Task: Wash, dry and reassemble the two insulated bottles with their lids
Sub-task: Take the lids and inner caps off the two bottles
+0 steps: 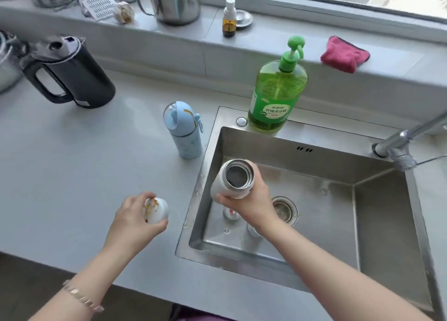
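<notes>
My right grip (249, 200) holds the open white bottle (221, 184) over the sink (387, 212). My left grip (134, 218) holds a stained lid (157, 210) beside it.

**Uncapped white bottle (223, 187) over the sink (314, 141)**

The right hand (251, 197) grips the white bottle by its body, tilted, with its steel mouth open to the camera, above the sink's left part. The left hand (135, 220) holds the lid (157, 210) — white, smeared orange-brown — over the grey surface (84, 163). A blue bottle (185, 132) stands upright just beside the sink's left rim, its lid on. A green soap bottle (275, 96) stands on the back rim — the tap (399, 144) reaches in from the right.
</notes>
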Available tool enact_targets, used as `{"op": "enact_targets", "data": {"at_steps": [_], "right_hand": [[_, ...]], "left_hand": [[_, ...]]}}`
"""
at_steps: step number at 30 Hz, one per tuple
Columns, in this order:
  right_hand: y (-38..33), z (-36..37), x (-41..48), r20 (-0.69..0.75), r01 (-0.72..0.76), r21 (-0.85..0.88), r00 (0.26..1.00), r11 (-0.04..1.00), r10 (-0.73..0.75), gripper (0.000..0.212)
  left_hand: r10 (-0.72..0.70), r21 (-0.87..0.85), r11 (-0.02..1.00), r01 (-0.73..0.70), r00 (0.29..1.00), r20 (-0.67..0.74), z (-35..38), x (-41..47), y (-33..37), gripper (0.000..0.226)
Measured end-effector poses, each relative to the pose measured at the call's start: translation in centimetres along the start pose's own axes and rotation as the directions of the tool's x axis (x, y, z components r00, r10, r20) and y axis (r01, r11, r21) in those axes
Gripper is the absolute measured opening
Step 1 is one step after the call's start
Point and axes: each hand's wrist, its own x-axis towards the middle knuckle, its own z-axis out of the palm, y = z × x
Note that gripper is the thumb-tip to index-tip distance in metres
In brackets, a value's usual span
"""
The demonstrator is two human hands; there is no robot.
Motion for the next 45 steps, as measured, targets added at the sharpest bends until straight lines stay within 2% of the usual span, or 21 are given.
{"op": "enact_targets", "data": {"at_steps": [3, 6, 11, 16, 18, 20, 22, 23, 25, 27, 29, 34, 38, 42, 45], "right_hand": [[-0.8, 5.6, 2.9, -0.059, 0.081, 0.027, 0.995, 0.996, -0.080, 0.067], [-1.1, 8.6, 4.6, 0.017, 0.044, -0.001, 0.999, 0.999, -0.044, 0.064], [-1.0, 9.8, 4.8, 0.107, 0.012, -0.066, 0.994, 0.998, -0.005, 0.067], [-0.6, 9.4, 4.1, 0.182, -0.014, -0.108, 0.983, 0.994, 0.033, 0.070], [0.0, 8.4, 3.8, 0.204, -0.023, -0.155, 0.977, 0.988, 0.055, 0.073], [0.8, 6.7, 3.3, 0.222, -0.026, -0.257, 0.971, 0.966, 0.085, 0.069], [1.6, 4.7, 2.8, 0.225, -0.050, -0.315, 0.966, 0.948, 0.126, 0.054], [1.9, 3.7, 2.6, 0.217, -0.072, -0.326, 0.965, 0.943, 0.149, 0.044], [2.6, 1.8, 2.0, 0.178, -0.139, -0.322, 0.963, 0.936, 0.204, 0.030], [3.1, 0.2, 1.2, 0.136, -0.199, -0.309, 0.959, 0.930, 0.250, 0.032], [3.3, -1.3, 0.3, 0.119, -0.234, -0.309, 0.952, 0.922, 0.281, 0.033], [3.8, -3.9, -1.9, 0.112, -0.289, -0.283, 0.937, 0.915, 0.331, 0.030], [3.5, -3.8, -1.8, 0.107, -0.288, -0.297, 0.938, 0.911, 0.331, 0.030], [1.7, -0.5, 2.3, 0.204, -0.135, -0.338, 0.955, 0.931, 0.213, 0.022], [0.1, 3.0, 7.3, 0.221, -0.023, -0.334, 0.970, 0.942, 0.102, 0.043]], "left_hand": [[0.021, 0.054, 0.998, -0.022, 0.999, 0.032, 1.3, 2.0, -1.3, 0.056], [0.038, 0.119, 0.992, -0.044, 0.998, 0.047, 2.6, 3.5, -1.7, 0.057], [0.103, 0.116, 0.987, -0.107, 0.994, 0.042, 4.1, 4.5, -2.9, 0.059], [0.137, 0.102, 0.983, -0.152, 0.981, 0.136, 2.6, 4.8, -3.5, 0.084], [0.137, -0.059, 0.989, -0.137, 0.991, -0.011, 0.2, 5.4, -2.1, 0.075], [0.151, -0.215, 0.955, -0.202, 0.960, -0.235, -3.0, 6.7, 0.3, 0.052], [0.229, -0.211, 0.929, -0.305, 0.919, -0.322, -6.1, 8.5, 4.0, 0.049], [0.293, -0.178, 0.919, -0.351, 0.913, -0.284, -7.2, 9.4, 6.1, 0.054], [0.387, -0.059, 0.918, -0.393, 0.917, -0.094, -8.3, 11.5, 10.0, 0.073], [0.385, 0.139, 0.907, -0.399, 0.916, 0.117, -8.0, 13.3, 12.6, 0.087], [0.361, 0.245, 0.881, -0.406, 0.909, 0.208, -6.9, 14.4, 13.4, 0.090], [0.428, 0.091, 0.897, -0.433, 0.901, 0.067, -5.1, 14.3, 12.1, 0.082], [0.447, 0.070, 0.892, -0.447, 0.894, 0.026, -5.2, 14.1, 11.6, 0.078], [0.455, 0.054, 0.888, -0.457, 0.890, 0.040, -5.4, 14.2, 11.5, 0.074], [0.444, 0.027, 0.895, -0.445, 0.896, 0.034, -5.7, 14.2, 11.1, 0.073]]}}
